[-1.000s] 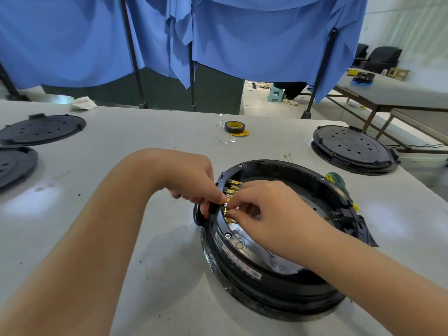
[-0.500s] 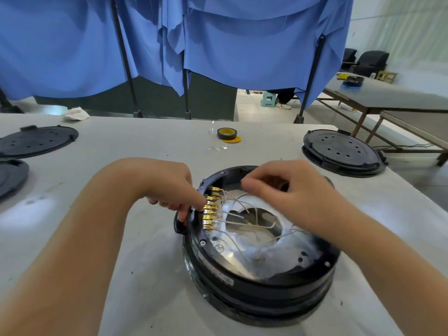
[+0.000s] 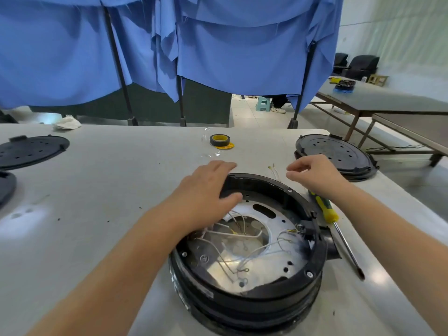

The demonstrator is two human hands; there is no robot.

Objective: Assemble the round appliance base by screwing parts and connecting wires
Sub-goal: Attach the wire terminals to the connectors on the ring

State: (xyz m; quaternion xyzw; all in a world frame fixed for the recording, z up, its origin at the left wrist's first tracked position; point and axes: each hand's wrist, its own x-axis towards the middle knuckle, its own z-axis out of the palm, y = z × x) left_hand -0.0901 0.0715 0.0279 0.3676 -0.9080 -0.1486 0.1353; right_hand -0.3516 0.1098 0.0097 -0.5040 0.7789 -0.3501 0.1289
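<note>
The round appliance base (image 3: 247, 258) sits on the white table (image 3: 109, 190), open side up, just in front of the person. Its silvery inner plate (image 3: 274, 253) carries a tangle of loose white wires (image 3: 232, 234) with small ring terminals. The left hand (image 3: 206, 190) lies over the far left rim of the base, fingers fairly straight and together, thumb inside the rim, pressing on it rather than wrapped round anything. The right hand (image 3: 312, 173) hovers just beyond the far rim, fingers curled in with thumb and forefinger close; it may be pinching a thin wire, though I cannot tell. A yellow-handled screwdriver (image 3: 337, 229) lies right of the base. A tape roll (image 3: 220, 140) sits farther back, and a black perforated lid (image 3: 335, 155) lies at far right.
</note>
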